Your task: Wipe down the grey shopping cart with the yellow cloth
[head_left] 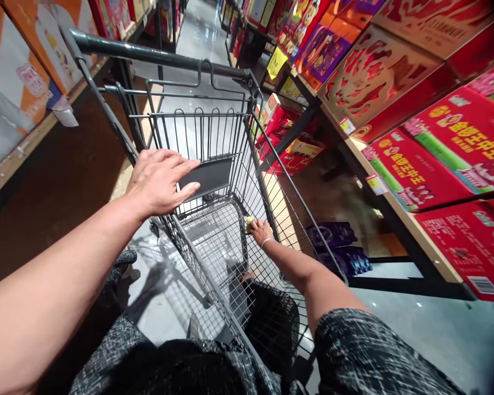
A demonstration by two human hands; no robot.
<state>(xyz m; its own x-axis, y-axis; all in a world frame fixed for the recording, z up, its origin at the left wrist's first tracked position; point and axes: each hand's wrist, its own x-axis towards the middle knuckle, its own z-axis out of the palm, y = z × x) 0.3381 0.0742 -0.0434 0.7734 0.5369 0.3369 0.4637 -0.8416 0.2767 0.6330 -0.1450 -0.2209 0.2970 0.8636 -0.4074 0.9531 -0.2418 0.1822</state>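
Observation:
A grey metal shopping cart stands in front of me, its wire basket holding no goods that I can see. My left hand is at the cart's left side rim, fingers stretched out and thumb apart, holding nothing. Whether its palm touches the rim is hard to tell. Down inside the basket, my right hand is closed on a small yellow-green thing, which looks like a cloth, close to the wire mesh. Most of that thing is hidden by the fingers. Beyond my left hand are the dark flat panel and the handlebar.
Shelves with red gift boxes and gold-red boxes run along the right. Orange and white cartons line the left shelf. Dark purple packs lie low on the right. A shiny floor aisle stretches ahead.

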